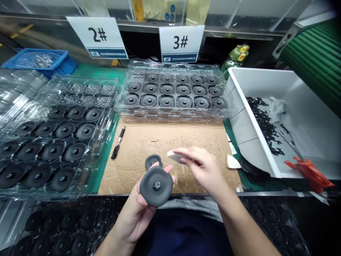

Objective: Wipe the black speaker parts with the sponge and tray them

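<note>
My left hand (145, 209) is closed around the edge of a round black disc (163, 192) with a metal nut at its centre, held face up above the cardboard. Just beyond it, a second black disc (152, 160) is partly hidden by my fingers. Between the thumb and fingers of my right hand (199, 164) is a thin white pad (174, 155), apart from the disc. A similar white rounded-triangular pad (232, 162) lies at the cardboard's right edge.
The cardboard sheet (138, 138) carries a pen (118, 142). Clear trays of black discs stand at the back (170, 112) and left (90, 156). A white bin (255, 142) at right holds small black parts and red-handled cutters (309, 172). A blue basket (58, 64) sits back left.
</note>
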`<state>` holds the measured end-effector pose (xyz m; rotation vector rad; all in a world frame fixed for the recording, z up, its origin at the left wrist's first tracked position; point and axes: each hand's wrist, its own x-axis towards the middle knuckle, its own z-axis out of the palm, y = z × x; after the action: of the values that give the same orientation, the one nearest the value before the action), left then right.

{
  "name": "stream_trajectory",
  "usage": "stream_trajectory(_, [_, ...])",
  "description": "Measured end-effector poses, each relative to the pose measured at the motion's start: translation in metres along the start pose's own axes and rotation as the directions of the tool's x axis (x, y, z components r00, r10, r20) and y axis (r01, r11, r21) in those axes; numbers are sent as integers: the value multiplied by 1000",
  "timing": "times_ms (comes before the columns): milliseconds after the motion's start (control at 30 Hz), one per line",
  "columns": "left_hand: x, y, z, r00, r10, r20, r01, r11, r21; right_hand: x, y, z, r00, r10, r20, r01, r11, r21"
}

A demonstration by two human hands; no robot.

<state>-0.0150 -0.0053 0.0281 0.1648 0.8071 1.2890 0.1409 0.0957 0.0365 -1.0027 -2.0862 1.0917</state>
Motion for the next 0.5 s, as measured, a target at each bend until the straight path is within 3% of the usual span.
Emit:
stream_trajectory(100, [-1, 5, -3, 999, -23, 27, 25, 996, -82, -22, 38, 12, 987, 162, -7, -162, 986, -48])
stream_trajectory(233, [0, 7, -6, 997, -34, 64, 40, 994, -100, -48, 59, 28, 980, 197, 21, -194, 977, -92])
stream_trajectory(300, [1, 6, -3, 997, -37, 73, 43, 995, -91, -46, 47, 24, 976, 216, -11, -216, 971, -98])
stream_trajectory(400, [1, 4, 4, 998, -26, 55, 30, 997, -75, -31, 2, 10, 971, 174, -165, -183, 982, -41])
stream_trajectory(500, [0, 3, 6, 999, -31, 43, 34, 996, -81, -18, -47, 6, 968, -137, -209, 129, 990, -52])
